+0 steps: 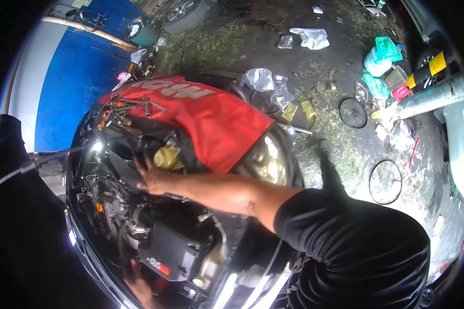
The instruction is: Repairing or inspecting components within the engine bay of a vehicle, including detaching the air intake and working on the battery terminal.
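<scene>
The right hand reaches across the engine of a car, just left of the picture's centre, its fingers spread and pointing toward ten and eleven o'clock. They lie over a dark part of the engine; I cannot tell whether they touch it. At about one o'clock from this hand, just beside it, sits a yellow container. The bare right arm comes in from four o'clock, out of a black sleeve.

The left hand shows at seven o'clock, near the lower edge, partly cut off and blurred — some fingers stretch upward, but I cannot tell whether it grips anything. It is just beside a black box with a red mark, which lies at one o'clock from it. The engine itself lies between the two hands and to their left.

A red cover drapes over the car toward twelve o'clock, with a headlight beside its lower right edge. Loose hand tools lie at eleven o'clock from the right hand — some with orange handles — and a bright lamp shines at ten o'clock. On the floor, toward two o'clock, are green bags and a dark ring.
</scene>
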Demonstrator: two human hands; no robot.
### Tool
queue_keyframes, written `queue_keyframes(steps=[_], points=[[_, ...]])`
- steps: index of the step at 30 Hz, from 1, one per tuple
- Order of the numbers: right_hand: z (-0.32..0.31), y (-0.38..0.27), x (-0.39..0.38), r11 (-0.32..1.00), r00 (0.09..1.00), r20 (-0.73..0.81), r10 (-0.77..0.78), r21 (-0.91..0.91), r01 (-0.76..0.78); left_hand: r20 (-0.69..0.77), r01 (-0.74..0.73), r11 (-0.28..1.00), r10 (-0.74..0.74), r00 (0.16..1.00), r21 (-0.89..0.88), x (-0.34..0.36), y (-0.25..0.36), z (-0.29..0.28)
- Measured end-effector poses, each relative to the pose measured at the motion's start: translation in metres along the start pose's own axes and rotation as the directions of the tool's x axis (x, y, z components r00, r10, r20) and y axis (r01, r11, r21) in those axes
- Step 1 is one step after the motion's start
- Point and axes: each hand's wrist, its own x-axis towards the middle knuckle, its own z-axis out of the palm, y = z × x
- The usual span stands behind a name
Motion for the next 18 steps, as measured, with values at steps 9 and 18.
queue_keyframes(steps=[9,18], points=[[-0.165,0.039,-0.235,0.840,0.906,0.144,-0.398,0.453,0.297,-0.530,0.345,0.820,-0.061,0.846,0.456,-0.139,0.157,0.244],[-0.409,0.212,-0.340,0.813,0.806,0.166,0.568,-0.265,-0.518,-0.735,0.383,0.843,0.020,0.678,0.377,-0.135,0.156,0.261]])
